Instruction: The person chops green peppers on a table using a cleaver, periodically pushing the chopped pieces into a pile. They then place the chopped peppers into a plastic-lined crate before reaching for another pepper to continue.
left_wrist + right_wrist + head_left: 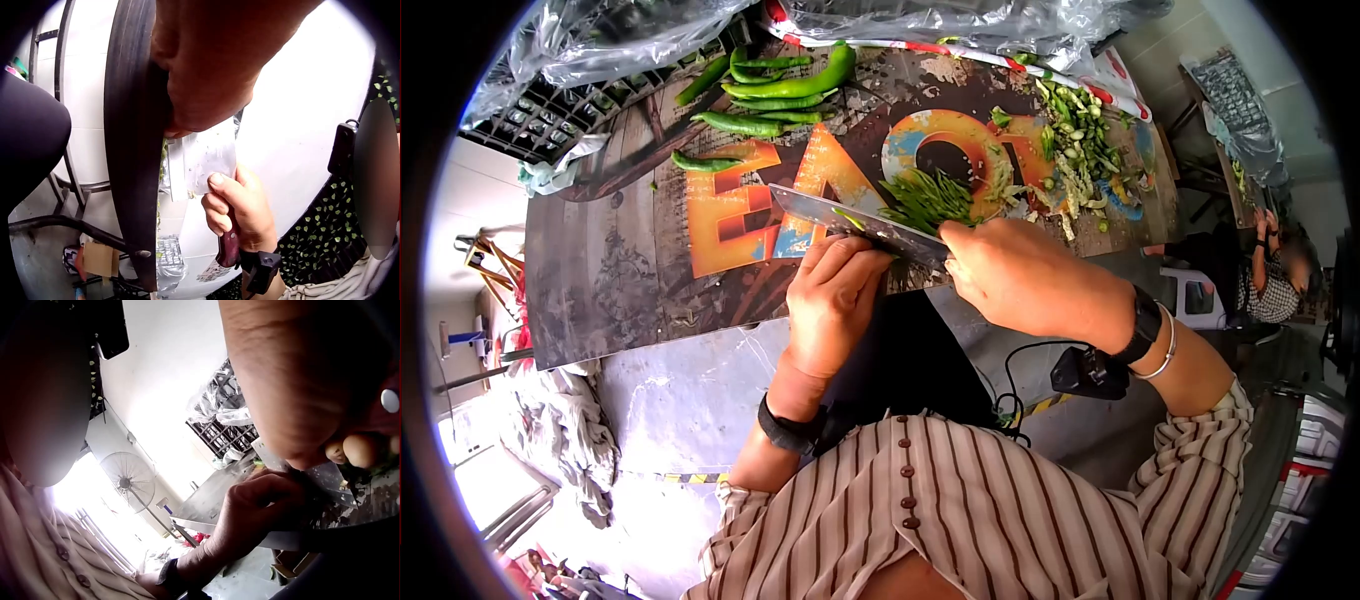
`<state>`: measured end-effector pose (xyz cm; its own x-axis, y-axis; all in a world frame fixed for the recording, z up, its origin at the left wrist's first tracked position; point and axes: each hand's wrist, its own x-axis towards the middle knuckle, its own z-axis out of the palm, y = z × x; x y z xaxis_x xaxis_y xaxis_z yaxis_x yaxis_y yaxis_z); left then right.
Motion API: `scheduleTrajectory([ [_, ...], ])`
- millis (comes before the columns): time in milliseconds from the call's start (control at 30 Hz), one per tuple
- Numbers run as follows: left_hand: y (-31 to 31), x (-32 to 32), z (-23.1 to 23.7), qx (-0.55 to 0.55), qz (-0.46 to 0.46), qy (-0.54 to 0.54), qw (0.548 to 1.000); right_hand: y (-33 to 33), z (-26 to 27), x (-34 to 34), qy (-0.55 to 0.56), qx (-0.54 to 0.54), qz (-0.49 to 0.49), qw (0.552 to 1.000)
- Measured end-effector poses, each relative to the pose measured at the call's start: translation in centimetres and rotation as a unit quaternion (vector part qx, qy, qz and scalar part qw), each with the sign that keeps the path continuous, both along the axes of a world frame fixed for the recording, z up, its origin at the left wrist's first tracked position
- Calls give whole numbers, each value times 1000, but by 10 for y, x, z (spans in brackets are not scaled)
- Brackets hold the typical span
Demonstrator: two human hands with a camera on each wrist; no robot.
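Observation:
The right hand (pixel 1020 275) grips a knife by its handle, which is dark red in the left wrist view (pixel 229 244). Its broad blade (pixel 865 230) reaches left over the table, close against the left hand's fingertips. Bent and bunched, the fingers of the left hand (pixel 832 305) pinch a green pepper, of which only a small bit (pixel 848 218) shows at the blade; the rest is hidden. Thin green strips (pixel 930 200) lie piled just beyond the blade. Several whole long green peppers (pixel 790 95) rest at the table's back left.
Pale and green pepper scraps (pixel 1085 150) cover the right of the patterned table (pixel 640 290). Plastic film and a black crate (pixel 530 120) stand along the back left. Another person (pixel 1275 275) sits far right. A fan (pixel 127 482) shows behind.

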<state>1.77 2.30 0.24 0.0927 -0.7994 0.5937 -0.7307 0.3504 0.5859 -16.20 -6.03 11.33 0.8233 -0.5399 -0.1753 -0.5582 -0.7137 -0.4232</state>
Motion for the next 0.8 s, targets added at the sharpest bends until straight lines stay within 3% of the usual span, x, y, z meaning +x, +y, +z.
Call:
scheduleTrajectory([
  [67, -1, 0, -2, 2, 1, 5, 1000, -1, 2, 6, -1, 16, 5, 1000],
  [167, -3, -1, -2, -2, -11, 15, 1000, -6, -31, 19, -89, -18, 21, 996],
  [333, 2, -1, 0, -3, -13, 17, 1000, -10, -40, 27, -104, -39, 24, 993],
  [400, 3, 0, 0, -27, -9, -19, 999, -12, -44, 20, -175, -23, -18, 984],
  [600, 7, -3, -3, -8, 6, -3, 1000, -2, -14, 5, -120, -27, -45, 991],
  [800, 7, -1, -5, 2, 21, 21, 1000, 4, -6, -3, -36, 5, -11, 999],
])
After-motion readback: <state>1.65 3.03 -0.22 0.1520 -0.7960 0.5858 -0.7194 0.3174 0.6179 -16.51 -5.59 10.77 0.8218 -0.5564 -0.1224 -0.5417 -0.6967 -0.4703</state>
